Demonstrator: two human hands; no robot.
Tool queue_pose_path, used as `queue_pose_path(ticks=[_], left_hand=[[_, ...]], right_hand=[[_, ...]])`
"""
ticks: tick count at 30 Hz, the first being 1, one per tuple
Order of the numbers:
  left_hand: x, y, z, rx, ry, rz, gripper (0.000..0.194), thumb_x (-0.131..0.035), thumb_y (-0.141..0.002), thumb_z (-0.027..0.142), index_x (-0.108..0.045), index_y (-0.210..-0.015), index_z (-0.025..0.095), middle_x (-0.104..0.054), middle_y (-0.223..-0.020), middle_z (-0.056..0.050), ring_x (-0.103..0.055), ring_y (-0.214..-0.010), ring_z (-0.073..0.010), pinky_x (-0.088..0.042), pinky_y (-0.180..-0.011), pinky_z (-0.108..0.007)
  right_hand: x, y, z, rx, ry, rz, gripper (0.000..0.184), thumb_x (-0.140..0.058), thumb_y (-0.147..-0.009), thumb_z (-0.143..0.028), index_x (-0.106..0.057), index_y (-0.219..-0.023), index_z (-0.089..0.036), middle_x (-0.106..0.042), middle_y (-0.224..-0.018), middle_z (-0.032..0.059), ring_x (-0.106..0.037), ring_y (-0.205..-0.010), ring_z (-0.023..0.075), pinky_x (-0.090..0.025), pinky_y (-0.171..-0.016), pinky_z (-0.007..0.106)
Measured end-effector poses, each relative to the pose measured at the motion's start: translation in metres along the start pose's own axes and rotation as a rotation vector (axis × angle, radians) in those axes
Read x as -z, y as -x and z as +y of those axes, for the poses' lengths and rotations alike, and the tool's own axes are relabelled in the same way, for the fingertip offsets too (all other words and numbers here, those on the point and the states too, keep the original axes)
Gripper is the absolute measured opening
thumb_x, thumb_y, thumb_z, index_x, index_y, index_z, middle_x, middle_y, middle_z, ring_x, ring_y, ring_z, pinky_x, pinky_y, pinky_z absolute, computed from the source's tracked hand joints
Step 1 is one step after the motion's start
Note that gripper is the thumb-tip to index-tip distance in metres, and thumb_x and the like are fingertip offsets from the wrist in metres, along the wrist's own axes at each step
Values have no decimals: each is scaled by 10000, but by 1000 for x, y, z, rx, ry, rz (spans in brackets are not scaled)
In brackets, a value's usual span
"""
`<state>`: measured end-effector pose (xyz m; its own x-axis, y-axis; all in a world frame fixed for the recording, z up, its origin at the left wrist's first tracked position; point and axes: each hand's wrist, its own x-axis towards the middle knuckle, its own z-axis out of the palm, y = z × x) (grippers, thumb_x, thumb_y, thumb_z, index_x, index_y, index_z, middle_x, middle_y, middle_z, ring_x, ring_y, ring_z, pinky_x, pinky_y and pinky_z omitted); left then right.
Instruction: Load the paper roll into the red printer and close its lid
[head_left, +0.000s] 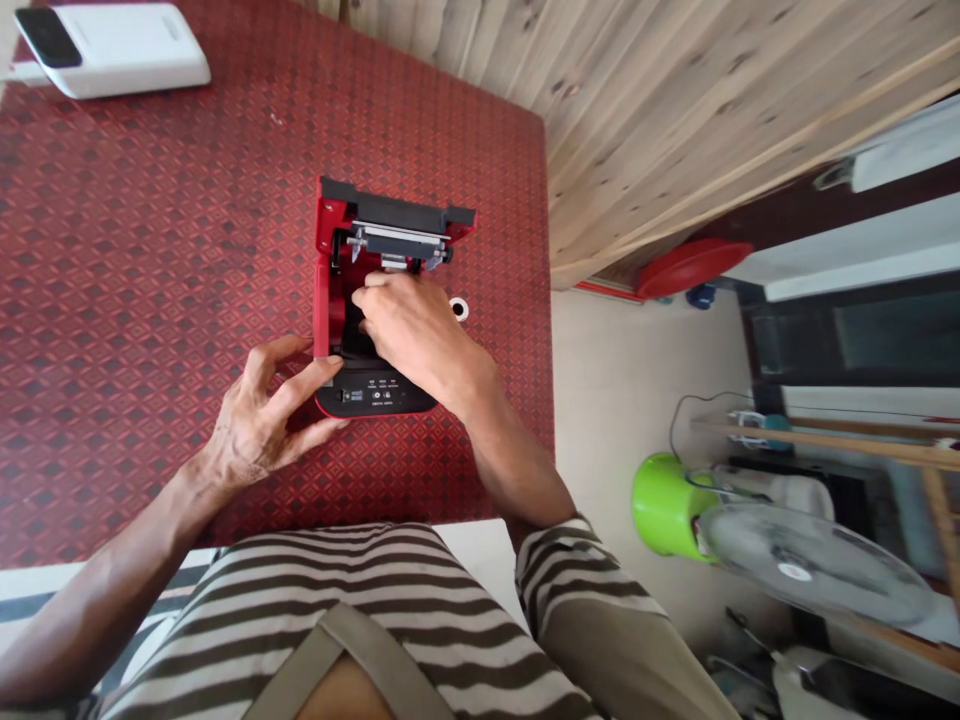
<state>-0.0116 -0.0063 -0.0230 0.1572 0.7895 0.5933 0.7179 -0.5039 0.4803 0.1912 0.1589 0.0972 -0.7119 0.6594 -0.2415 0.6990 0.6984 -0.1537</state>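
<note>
A small red and black printer (341,290) stands on the red patterned tablecloth (150,260) with its lid (397,215) swung open toward the far side. My right hand (409,330) reaches down into the open paper bay, fingers curled together; what they hold is hidden. My left hand (262,415) rests at the printer's near left corner, fingers spread, with fingertips touching the black front panel (375,395). A small white ring-shaped piece (459,308) lies on the cloth just right of the printer.
A white power bank (112,45) with a cable lies at the table's far left corner. The table edge runs down the right side at about mid-frame. Beyond it on the floor are a green bucket (664,505), a fan (810,565) and a red basin (694,265).
</note>
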Motion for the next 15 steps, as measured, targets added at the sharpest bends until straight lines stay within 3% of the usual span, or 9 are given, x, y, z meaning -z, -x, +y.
queue_pose_path(ticks=[4,8,12,15], left_hand=[[-1,0,0,-4,4,6,735,-829,-1257,589,-583,-1913,369,-747,-1585,-179,-862,-1317,-311,-843,-1016,-449],[0,-1,0,4,20,11,724,-848,-1249,580,-605,-1899,374,-755,-1576,-168,-863,-1292,-296,-837,-1034,-434],[4,-2,-1,1,18,-11,695,-860,-1239,582,-639,-1862,365,-763,-1551,-158,-869,-1290,-301,-840,-1018,-428],[8,-5,-2,28,37,-29,699,-905,-1204,580,-681,-1836,380,-777,-1565,-168,-872,-1321,-337,-841,-1042,-468]], right_hand=[[0,4,1,-35,-54,-7,429,-621,-1206,46,-942,-1402,-162,-938,-1426,204,-918,-1364,369,-745,-1232,536],[1,24,11,67,-238,130,407,-635,-1258,-20,-897,-1531,-170,-928,-1519,171,-864,-1459,330,-675,-1355,546],[-2,52,15,193,-356,174,216,-733,-1311,-204,-948,-1332,-193,-974,-1322,116,-883,-1258,309,-679,-1198,486],[-9,63,13,217,-396,177,228,-763,-1315,-269,-962,-1247,-182,-988,-1249,121,-891,-1197,311,-663,-1091,459]])
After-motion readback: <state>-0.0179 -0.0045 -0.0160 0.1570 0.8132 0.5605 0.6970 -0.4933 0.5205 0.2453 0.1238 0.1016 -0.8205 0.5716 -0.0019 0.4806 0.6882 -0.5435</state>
